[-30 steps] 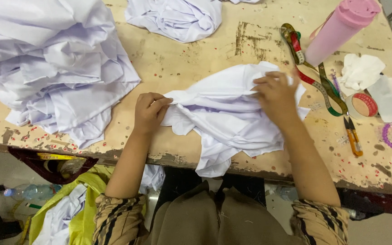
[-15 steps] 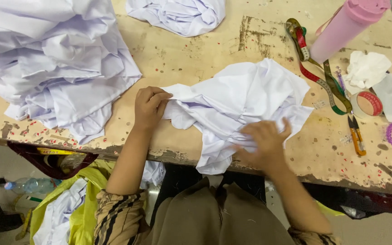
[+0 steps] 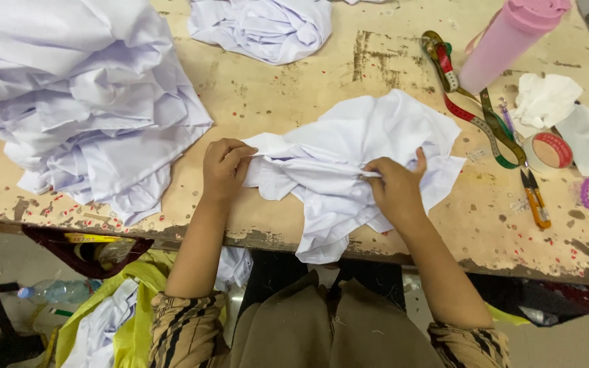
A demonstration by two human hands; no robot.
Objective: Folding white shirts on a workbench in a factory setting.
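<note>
Hands both on the white garment (image 3: 349,160), which lies crumpled at centre frame on the worn surface (image 3: 274,95), its lower edge hanging over the near rim. Left hand (image 3: 225,165) is clenched on the garment's left edge; right hand (image 3: 395,187) is pinched shut on a fold at its middle — I see cloth bunched under the thumb. Big pile of white cloth (image 3: 83,102) sits upper left, a smaller bundle (image 3: 264,27) top centre. Right of the garment: measuring tape (image 3: 475,116), pink bottle (image 3: 506,41), roll of tape (image 3: 548,151), small orange snips (image 3: 534,197) — all apart from the hands.
</note>
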